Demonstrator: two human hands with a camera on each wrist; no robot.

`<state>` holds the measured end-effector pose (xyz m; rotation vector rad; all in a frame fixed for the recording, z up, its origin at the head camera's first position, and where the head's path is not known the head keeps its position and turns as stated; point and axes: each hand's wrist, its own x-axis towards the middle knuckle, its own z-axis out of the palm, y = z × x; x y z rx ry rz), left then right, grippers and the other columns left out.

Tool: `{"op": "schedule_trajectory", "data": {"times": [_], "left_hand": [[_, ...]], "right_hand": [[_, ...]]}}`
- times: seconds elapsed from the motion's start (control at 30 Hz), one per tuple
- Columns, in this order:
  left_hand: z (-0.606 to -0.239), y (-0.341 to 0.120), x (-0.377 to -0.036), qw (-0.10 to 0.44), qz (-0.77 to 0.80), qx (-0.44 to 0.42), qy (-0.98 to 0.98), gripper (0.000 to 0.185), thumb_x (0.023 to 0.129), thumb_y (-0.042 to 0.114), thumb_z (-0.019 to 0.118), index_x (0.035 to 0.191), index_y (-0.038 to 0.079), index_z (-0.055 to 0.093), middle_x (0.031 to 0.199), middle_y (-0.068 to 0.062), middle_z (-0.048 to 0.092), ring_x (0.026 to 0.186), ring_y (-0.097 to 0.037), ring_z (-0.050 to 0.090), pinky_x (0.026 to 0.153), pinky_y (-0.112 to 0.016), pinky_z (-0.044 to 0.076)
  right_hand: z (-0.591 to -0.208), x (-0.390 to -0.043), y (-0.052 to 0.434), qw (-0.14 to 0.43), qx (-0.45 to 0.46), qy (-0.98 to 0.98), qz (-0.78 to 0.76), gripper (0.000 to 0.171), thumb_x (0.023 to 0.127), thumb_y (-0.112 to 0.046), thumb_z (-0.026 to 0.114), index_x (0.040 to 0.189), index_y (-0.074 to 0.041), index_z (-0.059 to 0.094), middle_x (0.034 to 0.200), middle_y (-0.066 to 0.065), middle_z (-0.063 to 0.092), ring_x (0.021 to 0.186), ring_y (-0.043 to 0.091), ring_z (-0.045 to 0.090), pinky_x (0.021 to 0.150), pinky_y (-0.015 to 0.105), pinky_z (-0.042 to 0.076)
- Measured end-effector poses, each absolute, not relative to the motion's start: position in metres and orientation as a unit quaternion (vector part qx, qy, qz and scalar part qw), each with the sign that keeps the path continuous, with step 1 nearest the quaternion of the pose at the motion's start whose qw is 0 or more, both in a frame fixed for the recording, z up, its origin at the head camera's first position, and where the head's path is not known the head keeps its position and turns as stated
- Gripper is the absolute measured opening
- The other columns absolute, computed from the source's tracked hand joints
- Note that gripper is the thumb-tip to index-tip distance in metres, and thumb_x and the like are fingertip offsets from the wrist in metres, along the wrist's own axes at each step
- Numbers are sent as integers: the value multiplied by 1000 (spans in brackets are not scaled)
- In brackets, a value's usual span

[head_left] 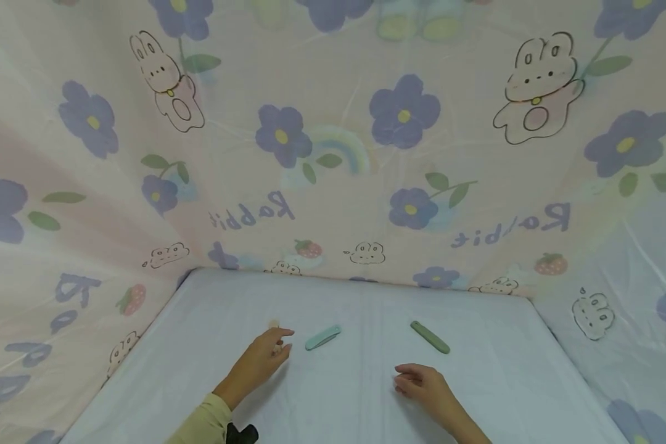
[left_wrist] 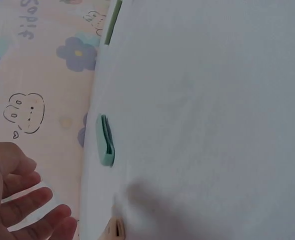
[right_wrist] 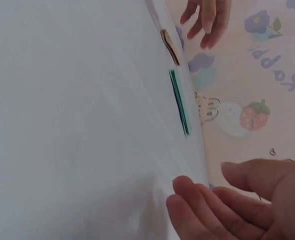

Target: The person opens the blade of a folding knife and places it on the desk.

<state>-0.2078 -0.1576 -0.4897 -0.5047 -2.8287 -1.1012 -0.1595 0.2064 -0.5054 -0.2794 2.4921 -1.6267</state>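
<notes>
In the left wrist view the frame's bottom edge cuts off a small tan object [left_wrist: 115,229], and its left edge cuts the left hand [left_wrist: 17,195]. The right hand [right_wrist: 247,200] runs off the right wrist view's corner.

Left hand [left_wrist: 12,192] with relaxed fingers [left_wrist: 35,200], mint clip [left_wrist: 105,140] nearby on white sheet [left_wrist: 212,125], floral fabric [left_wrist: 42,75]

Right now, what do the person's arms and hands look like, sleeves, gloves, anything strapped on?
Both hands are bare, with no gloves or rings visible. The left hand comes out of a pale yellow-green long sleeve with a ribbed cuff; a small black device shows beside that cuff at the frame's bottom edge. The right hand and its forearm show no sleeve in the head view.
</notes>
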Motion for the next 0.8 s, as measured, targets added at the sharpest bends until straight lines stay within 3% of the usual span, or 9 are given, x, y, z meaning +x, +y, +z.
{"op": "schedule_trajectory", "data": {"times": [0.4, 0.8], "left_hand": [[-507, -138, -223, 18, -382, -174, -907, 30, 93, 17, 57, 121, 6, 58, 118, -9, 58, 99, -23, 57, 74, -32, 51], [-513, -124, -233, 22, -387, -170, -906, 28, 93, 14, 54, 118, 3, 60, 117, -13, 59, 99, -26, 58, 81, -40, 50]], "right_hand": [[-511, -166, 148, 130, -56, 737, -661, 44, 92, -9, 58, 122, 19, 45, 102, 23, 64, 89, 27, 66, 76, 35, 53], [-520, -180, 106, 165, 6, 683, -711, 58, 94, -18, 56, 132, 19, 32, 116, 24, 58, 99, 24, 62, 83, 34, 50]]}}
